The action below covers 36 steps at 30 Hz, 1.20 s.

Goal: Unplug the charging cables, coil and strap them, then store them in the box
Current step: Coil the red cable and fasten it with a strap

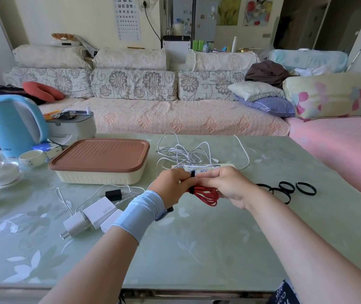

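A coiled red cable (208,195) hangs above the table, held between both hands. My left hand (170,186) grips its left end, and my right hand (225,185) pinches a black strap (193,174) that wraps the coil. Behind the hands lies a white power strip (223,166) with a tangle of white cables (186,153). Several black strap loops (285,189) lie to the right. White chargers (91,218) and a small black plug (113,194) lie at the left. The cream box (98,177) with its brown lid (100,153) stands shut at the left.
A blue kettle (12,123), a grey container (74,126) and white teacups (30,157) stand at the table's far left. A sofa (175,115) runs behind the table. The table's front edge (175,290) is near my body.
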{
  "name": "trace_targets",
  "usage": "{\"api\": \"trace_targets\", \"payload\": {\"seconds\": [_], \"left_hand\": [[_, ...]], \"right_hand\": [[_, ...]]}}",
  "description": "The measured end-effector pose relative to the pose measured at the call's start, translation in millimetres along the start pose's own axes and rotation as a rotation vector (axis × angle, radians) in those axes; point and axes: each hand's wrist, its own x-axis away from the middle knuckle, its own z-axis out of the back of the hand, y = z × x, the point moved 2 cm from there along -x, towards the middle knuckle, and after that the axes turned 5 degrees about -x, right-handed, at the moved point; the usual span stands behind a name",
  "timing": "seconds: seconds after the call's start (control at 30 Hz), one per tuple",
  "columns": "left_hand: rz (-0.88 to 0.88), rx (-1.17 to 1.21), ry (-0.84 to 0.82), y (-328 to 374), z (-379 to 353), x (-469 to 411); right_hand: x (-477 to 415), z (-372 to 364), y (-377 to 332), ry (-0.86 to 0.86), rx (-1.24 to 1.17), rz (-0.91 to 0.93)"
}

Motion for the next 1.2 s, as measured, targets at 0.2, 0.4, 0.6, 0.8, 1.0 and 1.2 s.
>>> {"api": "trace_targets", "payload": {"seconds": [0.2, 0.4, 0.6, 0.8, 1.0, 1.2], "left_hand": [[0.029, 0.038, 0.099, 2.3, -1.6, 2.5], [0.182, 0.082, 0.023, 6.3, -7.7, 1.6], [0.349, 0.171, -0.068, 3.9, -8.9, 4.6], [0.456, 0.272, -0.089, 4.6, -10.3, 4.6], [0.546, 0.505, -0.082, -1.4, -3.1, 7.4], [0.559, 0.536, 0.004, -9.3, -0.1, 4.2]], "right_hand": [[-4.2, -1.8, 0.3, 0.115, -0.062, -0.012], [-2.9, -0.9, 0.7, 0.318, 0.231, 0.134], [3.2, -19.6, -5.8, 0.401, 0.522, 0.308], [2.4, -27.5, -1.9, 0.255, 0.631, 0.477], [-0.9, -31.9, -1.3, 0.058, 0.616, 0.723], [-4.2, -33.5, 0.8, -0.026, 0.533, 0.748]]}}
